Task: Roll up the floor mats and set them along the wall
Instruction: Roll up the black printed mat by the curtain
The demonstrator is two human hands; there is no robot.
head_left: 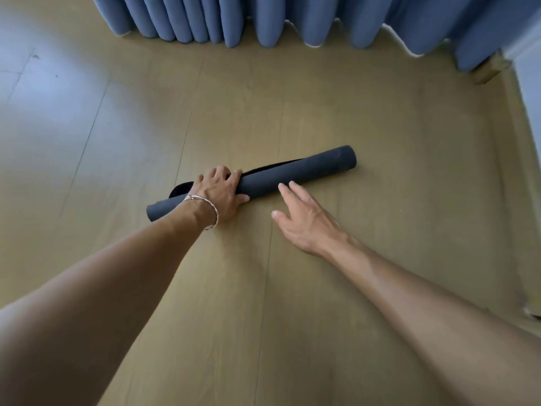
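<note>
A dark grey floor mat [307,171] lies rolled into a tube on the wooden floor, slanting from lower left to upper right. Its loose end flap shows along the far side. My left hand [219,191], with a silver bracelet on the wrist, grips the roll near its left part, fingers curled over the top and thumb on the near side. My right hand [301,218] hovers just in front of the roll's middle with fingers straight, its fingertips at the roll's near edge.
Blue curtains [263,19] hang to the floor along the far side. A white wall with a wooden baseboard [509,118] runs down the right side. Wooden floor planks [117,127] surround the mat.
</note>
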